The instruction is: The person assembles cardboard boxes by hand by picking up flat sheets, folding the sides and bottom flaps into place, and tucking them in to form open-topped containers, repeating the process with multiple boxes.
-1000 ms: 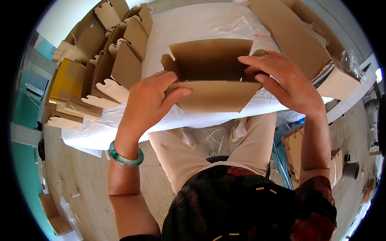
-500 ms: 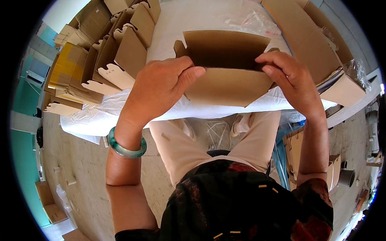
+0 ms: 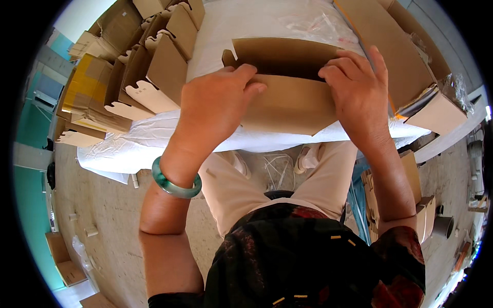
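Note:
An open cardboard box stands near the front edge of the white-covered table, its mouth facing up. Its back wall rises higher than the front one, and a narrow flap sticks up at the left end. My left hand, with a green bangle on the wrist, pinches the box's front left corner between thumb and fingers. At the right end, my right hand grips the side, fingertips reaching into the opening and one finger lifted. The right end of the box is hidden behind that hand.
Rows of open cardboard boxes stand at the left, beside a box with yellow tape. On the right lies a large carton holding plastic and cardboard. Clear plastic film rests on the table cover.
My right hand has moved left and inward along the box, its fingers now further over the right end. My left hand has shifted slightly right. The front wall's top edge has risen slightly.

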`<state>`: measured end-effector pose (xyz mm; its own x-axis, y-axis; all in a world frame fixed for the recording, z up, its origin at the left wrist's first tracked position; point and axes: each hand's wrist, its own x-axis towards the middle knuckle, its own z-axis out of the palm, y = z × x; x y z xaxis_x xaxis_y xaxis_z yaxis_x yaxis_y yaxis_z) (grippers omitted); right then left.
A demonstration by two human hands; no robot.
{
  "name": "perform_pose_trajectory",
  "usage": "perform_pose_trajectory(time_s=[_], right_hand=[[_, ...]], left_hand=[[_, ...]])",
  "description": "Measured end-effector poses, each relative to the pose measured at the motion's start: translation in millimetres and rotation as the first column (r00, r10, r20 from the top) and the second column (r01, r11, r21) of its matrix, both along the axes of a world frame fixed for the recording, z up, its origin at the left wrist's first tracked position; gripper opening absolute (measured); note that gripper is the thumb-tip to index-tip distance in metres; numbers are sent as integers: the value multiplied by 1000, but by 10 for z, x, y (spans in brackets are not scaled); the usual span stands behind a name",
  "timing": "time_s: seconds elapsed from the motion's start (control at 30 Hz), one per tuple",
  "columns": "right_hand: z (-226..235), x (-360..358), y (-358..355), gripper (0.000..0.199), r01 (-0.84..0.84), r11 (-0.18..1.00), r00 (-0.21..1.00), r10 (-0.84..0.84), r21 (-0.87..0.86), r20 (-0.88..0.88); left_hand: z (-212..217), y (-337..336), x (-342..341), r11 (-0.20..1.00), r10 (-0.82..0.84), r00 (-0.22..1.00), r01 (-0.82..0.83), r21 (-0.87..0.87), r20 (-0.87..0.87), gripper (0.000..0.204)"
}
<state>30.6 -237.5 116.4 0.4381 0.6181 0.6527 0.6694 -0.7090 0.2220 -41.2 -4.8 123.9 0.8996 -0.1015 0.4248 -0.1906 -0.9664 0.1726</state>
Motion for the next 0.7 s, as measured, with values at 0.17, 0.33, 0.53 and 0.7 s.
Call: perform_pose_trajectory(time_s=[0.17,0.33,0.53,0.7], right_hand=[[-13,-306,88,31,-110,994,991,109,-8,-80],[-269,-424,258,53,-190,980,947,199,58,-254],[-502,-279,274,45,-243,947,920,293,209,-261],[-529,-270,280,34,-226,934,924,296,278,-241]], left_hand=[[41,-27,-31,999,21,999,-19,48,-36,30],[33,-17,0,995,-4,1000,1,96,27,27],[-92,33,-83,984,-55,980,21,177,190,23],[-189,-215,-317,989,-57,948,11,147,314,23]])
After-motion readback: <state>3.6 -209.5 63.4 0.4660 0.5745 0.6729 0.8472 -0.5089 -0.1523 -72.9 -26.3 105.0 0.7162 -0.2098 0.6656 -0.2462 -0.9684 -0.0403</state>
